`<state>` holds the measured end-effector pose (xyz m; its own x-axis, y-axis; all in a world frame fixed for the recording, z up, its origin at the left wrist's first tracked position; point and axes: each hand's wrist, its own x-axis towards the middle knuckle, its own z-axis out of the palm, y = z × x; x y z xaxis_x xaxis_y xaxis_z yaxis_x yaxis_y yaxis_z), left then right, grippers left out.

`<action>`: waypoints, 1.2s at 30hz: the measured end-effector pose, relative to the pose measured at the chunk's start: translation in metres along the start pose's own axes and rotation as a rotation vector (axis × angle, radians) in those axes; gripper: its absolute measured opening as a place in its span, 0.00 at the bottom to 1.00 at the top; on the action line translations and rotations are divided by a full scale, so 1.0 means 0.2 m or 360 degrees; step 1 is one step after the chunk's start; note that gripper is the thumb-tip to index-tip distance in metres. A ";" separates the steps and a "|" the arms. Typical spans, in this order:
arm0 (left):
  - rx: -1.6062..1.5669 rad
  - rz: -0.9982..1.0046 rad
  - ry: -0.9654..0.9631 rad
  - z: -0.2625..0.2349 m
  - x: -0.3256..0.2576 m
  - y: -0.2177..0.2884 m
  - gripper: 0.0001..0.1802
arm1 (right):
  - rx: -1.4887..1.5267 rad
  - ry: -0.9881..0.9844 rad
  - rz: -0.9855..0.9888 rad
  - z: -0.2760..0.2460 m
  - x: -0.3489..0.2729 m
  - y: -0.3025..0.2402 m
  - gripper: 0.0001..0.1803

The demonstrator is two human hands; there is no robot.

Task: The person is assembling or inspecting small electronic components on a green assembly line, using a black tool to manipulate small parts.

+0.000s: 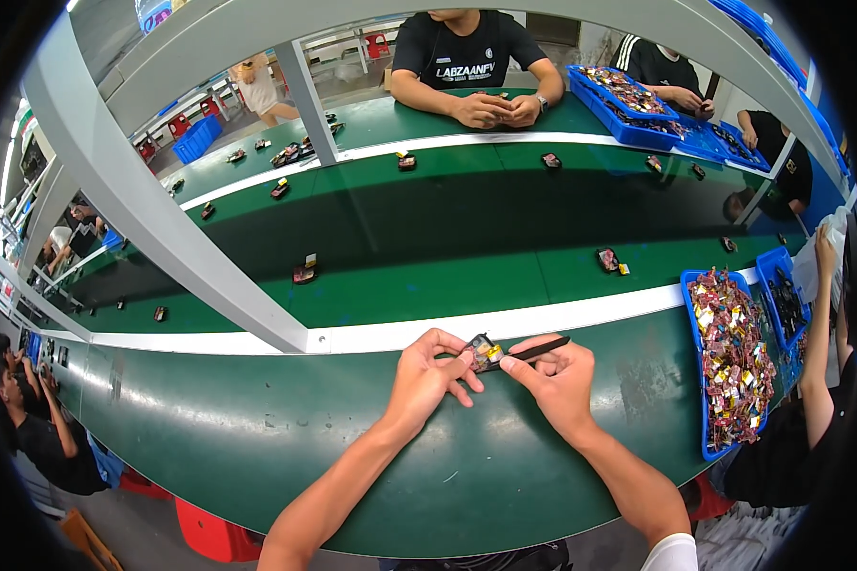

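Observation:
Over the green workbench (371, 400), my left hand (427, 377) grips a small black plastic casing (480, 356) between thumb and fingers. Inside the casing are coloured parts and a yellow label; the finer details are too small to make out. My right hand (560, 385) pinches slim black tweezers (543, 348), their back end pointing up and right. The tweezers' tips are at the casing's right side, beside the yellow label, partly hidden by my right thumb.
Beyond a white rail (505, 321), a green conveyor belt (448, 276) carries scattered casings, including one (304, 271) ahead. At right stands a blue tray (705, 419) heaped with wired parts. A grey post (190, 228) rises at left. Co-workers sit across and at both sides.

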<state>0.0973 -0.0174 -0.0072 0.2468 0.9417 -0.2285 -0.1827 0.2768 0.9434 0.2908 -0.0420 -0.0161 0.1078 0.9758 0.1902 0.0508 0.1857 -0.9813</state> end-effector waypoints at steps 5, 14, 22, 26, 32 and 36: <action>-0.0006 0.0003 -0.0048 0.00 0.01 -0.01 0.09 | 0.0240 -0.0038 0.0242 -0.02 0.02 0.00 0.08; 0.0012 0.0003 -0.0080 0.03 0.01 -0.02 0.10 | 0.0176 -0.0057 0.0198 -0.04 0.03 -0.01 0.07; -0.0019 -0.0072 -0.0159 -0.01 0.01 0.00 0.17 | 0.0075 -0.0140 0.0143 -0.05 0.03 -0.03 0.06; -0.0013 -0.0123 -0.0209 -0.01 0.00 0.01 0.16 | 0.0087 -0.0202 0.0062 -0.06 0.03 -0.02 0.07; 0.0029 -0.0080 -0.0228 -0.01 0.00 0.01 0.18 | 0.0114 -0.0213 0.0003 -0.08 0.03 0.01 0.07; 0.0059 -0.0052 -0.0249 0.00 0.01 0.00 0.21 | 0.0137 -0.0187 -0.0022 -0.08 0.03 0.01 0.07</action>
<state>0.0978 -0.0164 -0.0078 0.3976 0.8903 -0.2219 -0.1378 0.2971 0.9449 0.3067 -0.0384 -0.0168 -0.0095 0.9789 0.2040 -0.0345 0.2036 -0.9785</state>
